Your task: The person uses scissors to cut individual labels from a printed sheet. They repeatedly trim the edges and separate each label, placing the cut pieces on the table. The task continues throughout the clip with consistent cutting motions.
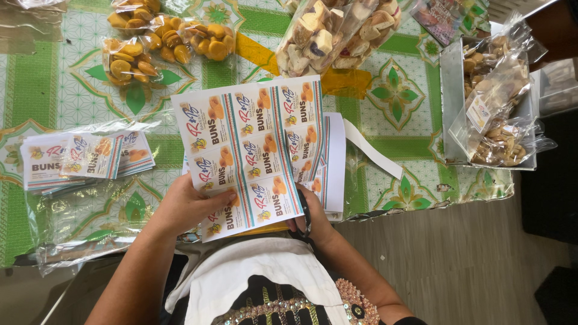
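Note:
My left hand (186, 207) grips the lower left corner of a printed sheet of labels (253, 150), thumb on top, holding it above the table's front edge. My right hand (313, 219) is shut on black scissors (307, 213) at the sheet's lower right edge, mostly hidden beneath the paper. More label sheets (332, 159) lie under the held one. A pile of cut single labels (84, 159) rests on clear bags at the left.
Bags of small golden buns (162, 39) lie at the back left, a large bag of pale biscuits (337, 33) at the back centre. A metal tray (451, 102) with bagged biscuits stands at the right. The table carries a green patterned cloth (397, 90). A cut paper strip (373, 150) lies beside the sheets.

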